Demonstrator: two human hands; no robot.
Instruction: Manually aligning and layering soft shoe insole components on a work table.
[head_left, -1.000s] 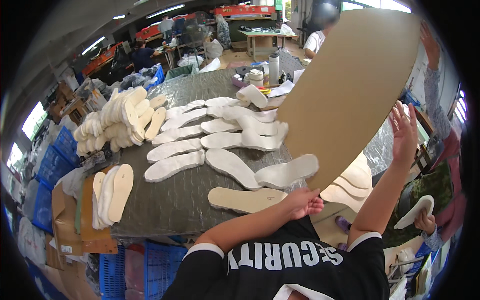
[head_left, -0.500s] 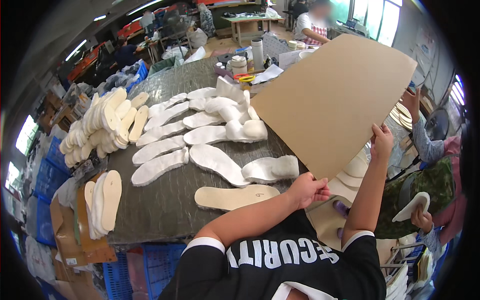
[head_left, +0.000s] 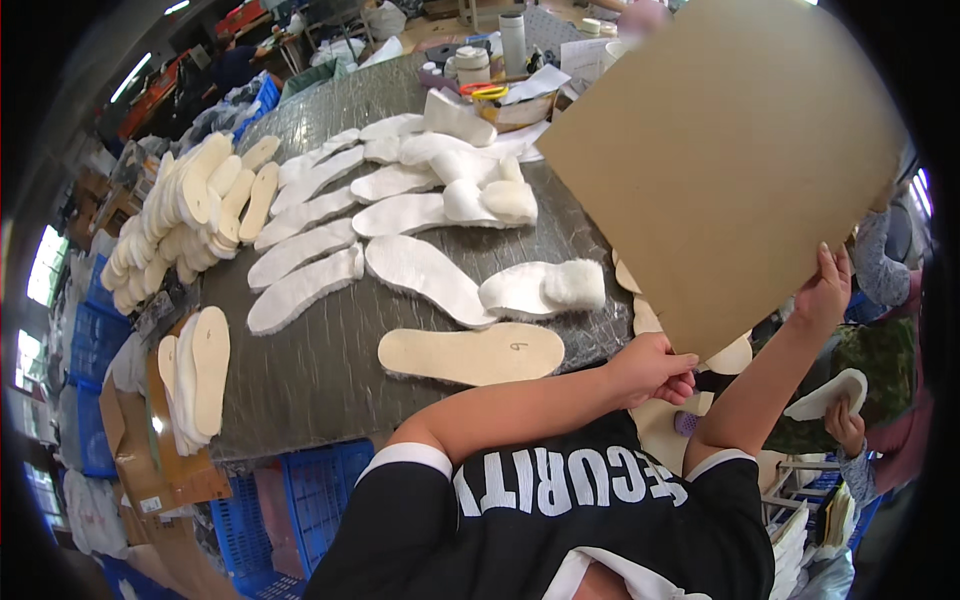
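Both my hands hold a large brown cardboard sheet (head_left: pixel 730 170), raised at a tilt off the table's right side. My left hand (head_left: pixel 655 368) pinches its lower corner. Higher up, my right hand (head_left: pixel 826 290) grips the sheet's right edge. Left of my left hand lies a flat beige insole (head_left: pixel 470 355) with a handwritten mark. Beyond it, a white fluffy insole (head_left: pixel 425 280) and a partly curled one (head_left: pixel 540 290) rest on the dark table (head_left: pixel 310 400). Several more white insoles (head_left: pixel 310 290) are spread in overlapping rows behind them.
A heap of beige insoles (head_left: pixel 190 215) sits at the table's left, with a small stack (head_left: pixel 205 375) nearer me. Bottles, papers and yellow-handled scissors (head_left: pixel 485 90) stand at the back. Blue crates (head_left: pixel 325 490) are below the front edge. At right, a co-worker's hand (head_left: pixel 845 428) holds a white insole.
The cardboard sheet and both my hands have moved to the right, away from the table. The view has tipped down slightly. The insoles on the table lie as before.
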